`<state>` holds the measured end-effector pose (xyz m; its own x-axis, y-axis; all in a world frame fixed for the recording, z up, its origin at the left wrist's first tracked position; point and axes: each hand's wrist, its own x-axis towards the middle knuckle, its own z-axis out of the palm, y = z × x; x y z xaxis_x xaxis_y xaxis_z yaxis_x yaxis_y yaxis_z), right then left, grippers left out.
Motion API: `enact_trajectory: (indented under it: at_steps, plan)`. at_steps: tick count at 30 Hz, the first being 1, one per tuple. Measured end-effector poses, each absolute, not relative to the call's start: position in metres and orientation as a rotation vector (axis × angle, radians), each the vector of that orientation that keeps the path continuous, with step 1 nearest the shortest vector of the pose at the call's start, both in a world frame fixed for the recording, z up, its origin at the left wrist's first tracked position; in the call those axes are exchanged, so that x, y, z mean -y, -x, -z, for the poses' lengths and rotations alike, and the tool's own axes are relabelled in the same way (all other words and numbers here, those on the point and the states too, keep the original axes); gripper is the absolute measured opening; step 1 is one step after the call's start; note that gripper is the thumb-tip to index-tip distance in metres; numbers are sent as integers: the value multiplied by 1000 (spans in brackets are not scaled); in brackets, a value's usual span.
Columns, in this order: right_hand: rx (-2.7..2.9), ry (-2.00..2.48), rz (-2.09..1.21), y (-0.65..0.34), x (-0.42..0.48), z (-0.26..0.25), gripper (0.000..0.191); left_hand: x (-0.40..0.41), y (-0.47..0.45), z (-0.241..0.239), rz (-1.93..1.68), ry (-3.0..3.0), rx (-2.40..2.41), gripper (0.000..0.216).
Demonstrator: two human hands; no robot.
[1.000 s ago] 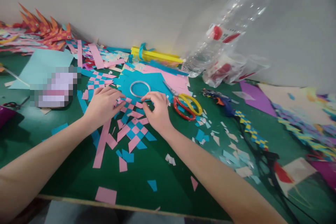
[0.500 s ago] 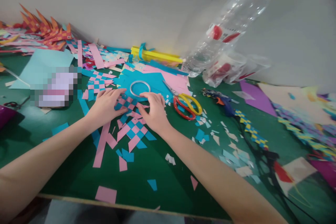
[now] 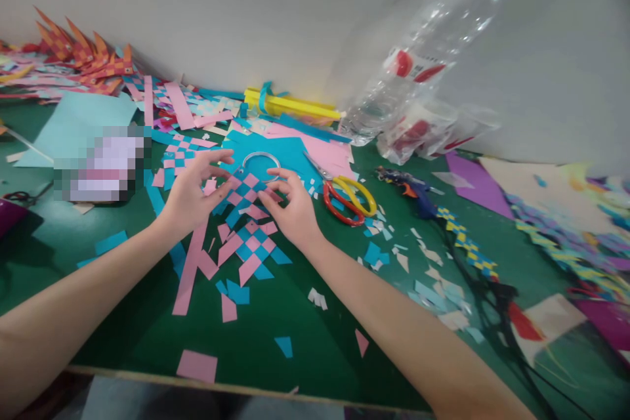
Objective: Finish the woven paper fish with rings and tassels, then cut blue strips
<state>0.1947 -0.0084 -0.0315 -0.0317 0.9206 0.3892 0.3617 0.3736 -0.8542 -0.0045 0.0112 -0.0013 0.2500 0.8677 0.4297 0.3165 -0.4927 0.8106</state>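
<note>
A pink and blue woven paper piece (image 3: 245, 189) lies between my hands. My left hand (image 3: 194, 191) is beside its left edge, thumb tip close to the paper and fingers lifted and spread. At the right edge, my right hand (image 3: 294, 207) has its thumb by the paper and its fingers apart. Just behind the piece is a silver ring (image 3: 260, 156), partly covered by it. Nearer me rests a second pink and blue woven piece (image 3: 254, 244) with loose strip ends. Red and yellow handled scissors (image 3: 349, 200) lie to the right of my right hand.
Paper scraps are scattered over the green table (image 3: 315, 348). A phone-like object (image 3: 105, 167), blurred out, lies left. A large clear plastic bottle (image 3: 418, 69) leans at the back. A blue glue gun (image 3: 418, 197) and its black cord lie right. Orange woven pieces (image 3: 88, 52) are heaped back left.
My left fingers have lifted and spread away from the woven piece, uncovering more of it. My right hand stays at its right edge. The view has shifted slightly.
</note>
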Motion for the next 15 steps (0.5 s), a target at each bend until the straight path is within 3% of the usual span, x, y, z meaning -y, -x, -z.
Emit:
enact_trajectory:
  at_steps: [4,9,15]
  plan:
    - [1359,1113,-812,-194,10,29,40,-10,3,-1,-1150,-1675,-1052,51]
    - [1207,1066,-816,-192,11,26,37,-5,-1,-5,-852,-1469,-1087,36]
    - [1238,1081,-819,-190,13,25,36,0,-4,-12,-771,-1480,-1059,25]
